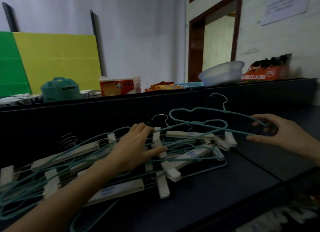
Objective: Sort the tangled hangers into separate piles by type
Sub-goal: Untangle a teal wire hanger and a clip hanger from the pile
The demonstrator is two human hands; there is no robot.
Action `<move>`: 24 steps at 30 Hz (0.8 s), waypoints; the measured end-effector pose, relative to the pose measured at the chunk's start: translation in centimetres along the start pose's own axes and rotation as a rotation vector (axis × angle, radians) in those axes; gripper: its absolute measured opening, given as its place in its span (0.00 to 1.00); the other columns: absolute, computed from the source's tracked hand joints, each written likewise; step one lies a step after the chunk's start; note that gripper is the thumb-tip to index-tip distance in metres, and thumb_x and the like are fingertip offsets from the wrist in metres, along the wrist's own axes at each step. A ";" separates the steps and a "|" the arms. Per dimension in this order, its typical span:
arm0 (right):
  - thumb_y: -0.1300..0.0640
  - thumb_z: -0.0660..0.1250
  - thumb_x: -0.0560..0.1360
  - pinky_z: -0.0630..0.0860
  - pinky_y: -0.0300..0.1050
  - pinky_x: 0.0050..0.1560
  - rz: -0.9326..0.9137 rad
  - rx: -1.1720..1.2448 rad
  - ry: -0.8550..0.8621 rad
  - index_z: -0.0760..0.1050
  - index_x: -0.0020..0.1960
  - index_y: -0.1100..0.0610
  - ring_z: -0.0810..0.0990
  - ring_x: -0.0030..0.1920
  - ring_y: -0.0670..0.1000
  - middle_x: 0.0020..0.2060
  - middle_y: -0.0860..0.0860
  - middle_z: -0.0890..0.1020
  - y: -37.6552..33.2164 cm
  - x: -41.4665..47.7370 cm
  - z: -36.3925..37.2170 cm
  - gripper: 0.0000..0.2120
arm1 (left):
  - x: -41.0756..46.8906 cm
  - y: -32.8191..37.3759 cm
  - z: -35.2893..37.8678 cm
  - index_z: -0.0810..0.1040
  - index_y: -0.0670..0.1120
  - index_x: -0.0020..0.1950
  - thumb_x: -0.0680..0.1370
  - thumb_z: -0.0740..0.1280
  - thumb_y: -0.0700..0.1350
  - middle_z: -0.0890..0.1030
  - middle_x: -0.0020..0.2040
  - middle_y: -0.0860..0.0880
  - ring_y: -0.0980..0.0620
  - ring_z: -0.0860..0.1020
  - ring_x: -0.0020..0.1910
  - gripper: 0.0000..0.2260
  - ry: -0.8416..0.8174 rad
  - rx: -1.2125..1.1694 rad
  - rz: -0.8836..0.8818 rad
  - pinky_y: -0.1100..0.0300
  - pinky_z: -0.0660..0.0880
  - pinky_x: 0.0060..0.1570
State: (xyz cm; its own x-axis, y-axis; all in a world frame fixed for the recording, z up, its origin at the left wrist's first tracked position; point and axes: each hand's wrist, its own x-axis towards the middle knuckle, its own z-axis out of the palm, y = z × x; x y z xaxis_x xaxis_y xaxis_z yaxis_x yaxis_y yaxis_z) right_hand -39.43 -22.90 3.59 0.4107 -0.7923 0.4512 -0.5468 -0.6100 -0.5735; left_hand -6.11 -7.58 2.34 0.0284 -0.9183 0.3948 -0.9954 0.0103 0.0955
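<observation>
**One teal hanger coming free of the tangle**

The right hand (284,134), centre right, has its grip closed on the end of a teal wire hanger (199,110). The hanger stretches left from the grip, raised above the tangled pile (187,155) at mid-frame on the dark counter (216,197). The left hand (136,148) lies open and flat, pressing the pile. Best to pin the pile firmly and draw the hanger up and rightward slowly, so its lower bar doesn't snag the white clip hangers (190,134)

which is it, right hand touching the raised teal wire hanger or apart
Touching. The head view shows the right hand pinching the raised teal wire hanger at its end.
</observation>
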 end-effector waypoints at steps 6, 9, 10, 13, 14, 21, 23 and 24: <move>0.25 0.68 0.47 0.69 0.43 0.49 0.062 0.002 0.019 0.70 0.55 0.39 0.76 0.51 0.45 0.49 0.37 0.76 5.1 -1.4 -5.3 0.39 | 4.5 6.3 2.4 0.65 0.49 0.66 0.64 0.47 0.76 0.69 0.60 0.53 0.54 0.66 0.61 0.41 0.041 -0.034 0.097 0.61 0.67 0.59; 0.20 0.65 0.41 0.70 0.44 0.50 0.082 -0.039 0.014 0.68 0.53 0.37 0.75 0.50 0.43 0.50 0.37 0.76 8.6 -1.9 -8.7 0.43 | 7.1 10.4 4.3 0.66 0.49 0.66 0.62 0.46 0.77 0.69 0.60 0.53 0.55 0.66 0.60 0.44 0.063 -0.048 0.128 0.61 0.67 0.59; 0.19 0.64 0.40 0.70 0.44 0.51 0.088 -0.047 0.008 0.68 0.52 0.35 0.75 0.50 0.43 0.50 0.37 0.77 10.0 -2.1 -9.9 0.43 | 7.9 12.0 5.0 0.66 0.49 0.67 0.63 0.47 0.76 0.70 0.60 0.53 0.56 0.66 0.60 0.42 0.071 -0.062 0.130 0.61 0.68 0.59; 0.19 0.64 0.38 0.70 0.44 0.51 0.103 -0.053 0.009 0.67 0.51 0.34 0.75 0.52 0.46 0.50 0.37 0.77 14.0 -2.3 -13.6 0.43 | 10.3 16.6 7.1 0.67 0.49 0.66 0.64 0.50 0.74 0.70 0.59 0.54 0.56 0.66 0.59 0.41 0.084 -0.102 0.138 0.62 0.67 0.58; 0.19 0.64 0.38 0.70 0.44 0.51 0.104 -0.058 0.006 0.68 0.51 0.35 0.75 0.52 0.46 0.50 0.37 0.77 15.3 -2.3 -14.7 0.44 | 11.0 18.1 7.8 0.67 0.49 0.66 0.63 0.49 0.76 0.70 0.59 0.54 0.57 0.66 0.58 0.42 0.081 -0.114 0.139 0.63 0.68 0.57; 0.19 0.63 0.39 0.69 0.40 0.48 0.104 -0.104 -0.063 0.68 0.58 0.42 0.74 0.49 0.40 0.50 0.37 0.76 23.2 -1.9 -19.5 0.52 | 14.8 27.4 13.5 0.64 0.50 0.68 0.66 0.57 0.72 0.68 0.62 0.54 0.57 0.65 0.61 0.38 0.002 -0.122 0.063 0.61 0.68 0.59; 0.20 0.65 0.42 0.69 0.41 0.49 0.106 -0.093 -0.090 0.68 0.59 0.42 0.74 0.50 0.40 0.50 0.37 0.76 24.8 -1.4 -20.0 0.50 | 15.9 29.1 14.5 0.64 0.49 0.68 0.65 0.55 0.72 0.68 0.62 0.54 0.57 0.65 0.62 0.39 -0.018 -0.100 0.050 0.61 0.68 0.59; 0.22 0.67 0.45 0.69 0.41 0.50 0.109 -0.082 -0.101 0.68 0.59 0.42 0.74 0.51 0.41 0.51 0.38 0.76 25.5 -1.0 -20.1 0.47 | 16.5 29.6 15.1 0.64 0.49 0.68 0.64 0.53 0.73 0.68 0.62 0.54 0.57 0.66 0.61 0.40 -0.026 -0.088 0.048 0.61 0.69 0.58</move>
State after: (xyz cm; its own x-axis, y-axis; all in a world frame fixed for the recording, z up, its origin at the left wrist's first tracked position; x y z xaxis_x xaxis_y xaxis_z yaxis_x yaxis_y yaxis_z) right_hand -68.47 -37.40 2.24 0.4148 -0.8533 0.3160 -0.6481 -0.5208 -0.5556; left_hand -36.45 -28.35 -2.10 -0.0230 -0.9258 0.3774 -0.9836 0.0885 0.1571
